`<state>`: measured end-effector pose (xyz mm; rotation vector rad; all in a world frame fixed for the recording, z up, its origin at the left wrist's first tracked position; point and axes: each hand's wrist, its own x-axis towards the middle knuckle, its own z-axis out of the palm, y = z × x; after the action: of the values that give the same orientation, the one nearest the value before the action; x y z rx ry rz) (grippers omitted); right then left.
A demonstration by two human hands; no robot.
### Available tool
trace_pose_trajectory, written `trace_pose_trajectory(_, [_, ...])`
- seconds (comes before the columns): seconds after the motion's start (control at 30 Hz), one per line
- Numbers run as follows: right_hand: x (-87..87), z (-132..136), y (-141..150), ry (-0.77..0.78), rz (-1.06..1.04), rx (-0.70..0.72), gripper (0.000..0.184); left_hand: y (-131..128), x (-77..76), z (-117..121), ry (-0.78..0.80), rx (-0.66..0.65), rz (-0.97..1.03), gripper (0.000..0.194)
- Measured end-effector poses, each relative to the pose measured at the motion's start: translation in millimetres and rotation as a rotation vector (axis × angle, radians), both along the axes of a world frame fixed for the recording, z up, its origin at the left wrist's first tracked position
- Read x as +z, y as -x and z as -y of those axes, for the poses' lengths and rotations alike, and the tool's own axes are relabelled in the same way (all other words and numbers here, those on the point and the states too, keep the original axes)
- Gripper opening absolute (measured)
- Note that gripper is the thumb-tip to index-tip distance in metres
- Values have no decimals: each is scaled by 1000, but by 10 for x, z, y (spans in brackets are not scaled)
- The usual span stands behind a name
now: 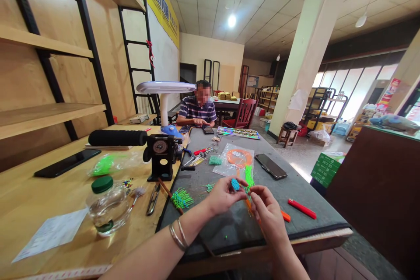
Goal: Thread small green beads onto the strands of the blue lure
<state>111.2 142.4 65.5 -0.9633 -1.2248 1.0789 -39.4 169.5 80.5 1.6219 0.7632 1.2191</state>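
Light, soft turquoise bristle cluster, best pinched at its base, was held in the narrow grip of the left hand, beside the right hand, its grip on bright-green plastic strands unclear.

There's a grey mat over the table — a phone, a plastic bag, a red stick on it — and alongside, a wooden bench holding a glass jar.

A plastic bag and smartphone block the right hand's way forward.
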Motion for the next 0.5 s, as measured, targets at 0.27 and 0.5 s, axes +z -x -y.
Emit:
trace_pose_trajectory(0.27, [17,25,17,132,-9,139,48,-16,-38,-58,133,11,145,41])
trace_pose_trajectory(0.5, [-3,17,-69,-30,225,23,43,5,-26,-35,72,8,-27,36])
